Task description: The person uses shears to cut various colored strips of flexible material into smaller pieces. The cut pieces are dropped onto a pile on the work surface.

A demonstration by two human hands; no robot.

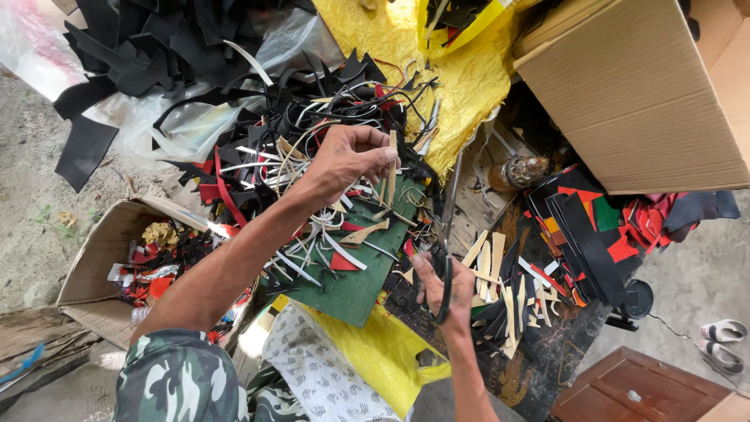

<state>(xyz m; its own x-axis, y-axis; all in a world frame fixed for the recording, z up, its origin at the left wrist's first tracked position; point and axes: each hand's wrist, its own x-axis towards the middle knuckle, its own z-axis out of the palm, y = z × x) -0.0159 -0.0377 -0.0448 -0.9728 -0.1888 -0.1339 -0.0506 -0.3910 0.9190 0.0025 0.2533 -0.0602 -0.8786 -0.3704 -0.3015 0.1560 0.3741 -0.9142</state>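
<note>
Seen from the head camera, a large plain brown cardboard box (648,94) fills the upper right corner, its flap lying flat. A smaller open cardboard box (101,258) sits at the left edge, holding red, black and yellowish scraps. Crumpled yellow plastic sheeting (461,70) spreads at top centre, and clear plastic bags (187,125) lie at upper left under black offcuts. A stack of black, red, green and orange sheet pieces (586,234) rests at right, below the big box.

The left hand (348,156) is closed, fingers pinched on a thin tan strip (391,168) held upright above a green board (367,273) littered with white and tan slivers. The right hand (439,285), lower and nearer the body, is curled through the black handles of long scissors (449,227), whose blades point up toward the strip and end just beside it. More tan strips (492,266) lie on the dark tabletop (547,352) just right of that hand.
</note>
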